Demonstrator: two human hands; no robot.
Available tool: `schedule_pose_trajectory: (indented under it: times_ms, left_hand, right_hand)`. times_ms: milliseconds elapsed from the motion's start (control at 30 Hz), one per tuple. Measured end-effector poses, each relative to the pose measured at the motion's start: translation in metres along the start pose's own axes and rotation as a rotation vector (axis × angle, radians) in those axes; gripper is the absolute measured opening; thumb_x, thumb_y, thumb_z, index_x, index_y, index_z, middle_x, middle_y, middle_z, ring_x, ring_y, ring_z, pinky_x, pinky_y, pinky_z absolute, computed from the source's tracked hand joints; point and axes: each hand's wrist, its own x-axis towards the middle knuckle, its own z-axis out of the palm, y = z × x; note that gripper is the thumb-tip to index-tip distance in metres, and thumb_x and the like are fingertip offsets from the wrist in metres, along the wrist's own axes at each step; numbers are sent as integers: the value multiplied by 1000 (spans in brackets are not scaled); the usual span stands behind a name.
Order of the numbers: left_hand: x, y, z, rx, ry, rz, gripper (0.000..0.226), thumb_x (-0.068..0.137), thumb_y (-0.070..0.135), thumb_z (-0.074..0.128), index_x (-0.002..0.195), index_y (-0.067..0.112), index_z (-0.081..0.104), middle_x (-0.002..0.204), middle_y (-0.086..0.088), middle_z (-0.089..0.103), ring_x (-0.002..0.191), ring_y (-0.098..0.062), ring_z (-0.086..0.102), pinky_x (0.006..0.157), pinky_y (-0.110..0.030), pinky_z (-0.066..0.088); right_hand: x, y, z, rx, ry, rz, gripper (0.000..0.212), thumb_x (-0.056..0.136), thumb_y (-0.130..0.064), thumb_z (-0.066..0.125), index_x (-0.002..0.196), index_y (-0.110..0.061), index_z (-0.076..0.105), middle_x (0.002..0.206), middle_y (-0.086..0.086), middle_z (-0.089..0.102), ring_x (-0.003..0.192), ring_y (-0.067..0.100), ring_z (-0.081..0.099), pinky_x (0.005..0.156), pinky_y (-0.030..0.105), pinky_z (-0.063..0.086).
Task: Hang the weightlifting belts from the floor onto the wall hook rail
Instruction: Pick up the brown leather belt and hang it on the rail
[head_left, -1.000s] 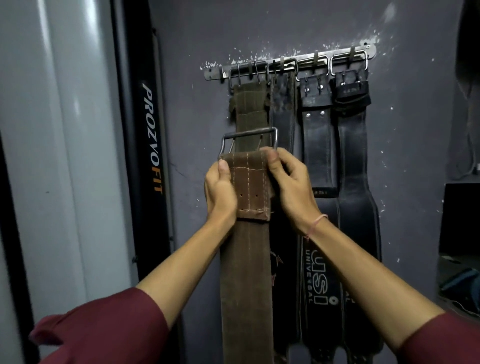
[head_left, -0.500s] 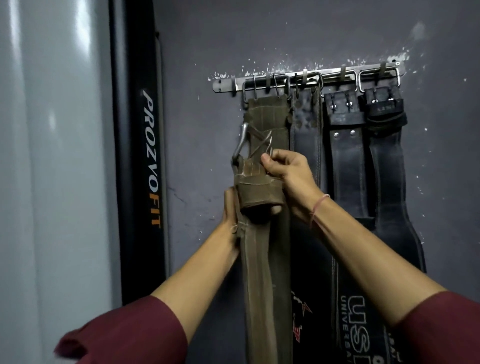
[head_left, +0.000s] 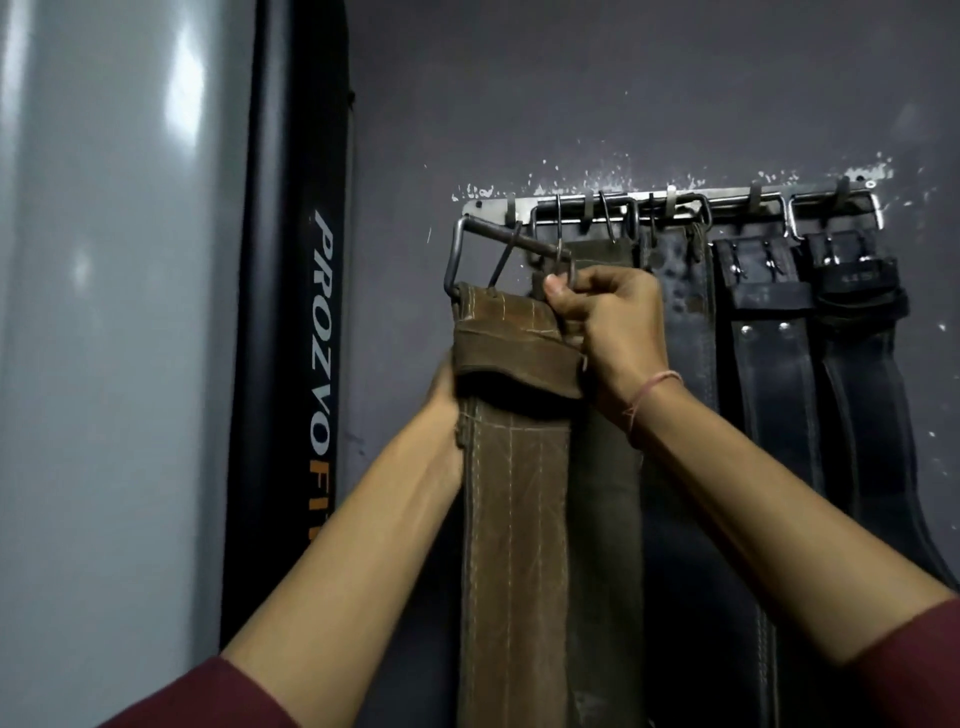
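Note:
I hold a brown suede belt (head_left: 511, 499) up against the wall, and it hangs down between my forearms. Its steel buckle (head_left: 483, 249) is tilted and sits just below the left end of the metal hook rail (head_left: 727, 200). My right hand (head_left: 613, 322) grips the belt's top edge at the buckle. My left hand (head_left: 444, 395) clasps the belt from behind, mostly hidden by the folded leather. An olive belt (head_left: 605, 519) and three dark leather belts (head_left: 769, 384) hang from the rail to the right.
A black upright post lettered PROZVOFIT (head_left: 322, 374) stands just left of the rail. A pale glossy panel (head_left: 104, 364) fills the far left. The wall (head_left: 571, 78) is dark grey with chipped paint around the rail.
Both hands have lifted the brown belt higher and to the left. Its buckle, earlier well below the rail in front of the olive belt, is now level with the rail's left end.

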Motion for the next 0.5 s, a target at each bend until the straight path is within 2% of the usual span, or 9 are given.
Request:
schedule_pose_trajectory:
  times_ms: [33, 67, 133, 200, 267, 333, 367, 433, 500]
  left_hand:
    - [8, 5, -5, -75, -29, -14, 50, 105, 41, 34, 74, 8, 58, 46, -5, 64, 45, -13, 62, 39, -16, 48]
    - [12, 10, -9, -102, -74, -32, 59, 101, 55, 34, 84, 8, 67, 63, -10, 71, 53, -18, 68, 47, -22, 53]
    - [26, 16, -13, -43, -84, -26, 78, 94, 71, 28, 90, 9, 75, 85, -14, 75, 71, -24, 73, 60, -30, 58]
    - [36, 24, -5, 56, -55, 54, 76, 95, 69, 28, 92, 10, 76, 93, -13, 77, 84, -26, 74, 72, -34, 60]
    - [52, 33, 9, 104, 54, 159, 56, 98, 58, 40, 103, 11, 71, 105, -16, 75, 96, -30, 73, 82, -43, 60]
    - [77, 37, 17, 172, 247, 327, 38, 98, 43, 50, 88, 11, 66, 101, -17, 74, 94, -33, 71, 88, -47, 58]
    - [87, 39, 19, 248, 335, 402, 35, 98, 38, 50, 81, 11, 63, 93, -15, 73, 89, -31, 70, 86, -41, 56]
    - [100, 44, 23, 373, 470, 511, 37, 101, 33, 46, 75, 9, 57, 76, -5, 62, 75, -24, 59, 73, -29, 45]
    - [110, 48, 25, 414, 537, 573, 44, 102, 31, 46, 63, 11, 47, 62, 3, 47, 59, -13, 44, 60, -28, 34]
  right_hand:
    - [10, -1, -1, -14, 25, -19, 34, 81, -12, 75, 50, -18, 64, 52, -8, 60, 47, 6, 51, 50, 25, 40]
    - [21, -2, -2, -29, 61, -38, 35, 80, -11, 76, 48, -18, 63, 53, -8, 61, 51, 9, 54, 54, 28, 43]
    - [42, -2, -5, -64, 137, -59, 37, 77, -11, 78, 47, -15, 55, 55, -5, 62, 57, 15, 57, 62, 33, 49]
    - [60, 1, -3, -105, 182, -66, 39, 73, -13, 79, 45, -15, 52, 56, -1, 63, 57, 16, 54, 64, 35, 48]
    - [73, 2, 5, -155, 203, -85, 39, 70, -16, 81, 40, -16, 56, 51, -1, 58, 56, 16, 53, 62, 37, 49]
    - [83, -1, 15, -215, 217, -117, 35, 70, -19, 83, 42, -16, 61, 51, -2, 57, 58, 14, 54, 61, 34, 52]
    - [87, -3, 20, -244, 218, -141, 31, 70, -21, 84, 48, -13, 64, 54, -2, 59, 59, 13, 54, 60, 30, 51]
    - [95, -10, 26, -314, 222, -195, 26, 71, -25, 85, 61, -10, 67, 63, -1, 60, 62, 11, 53, 56, 23, 43]
    - [104, -15, 30, -357, 238, -233, 23, 75, -27, 84, 81, -8, 72, 75, 1, 64, 75, 13, 61, 61, 22, 44]
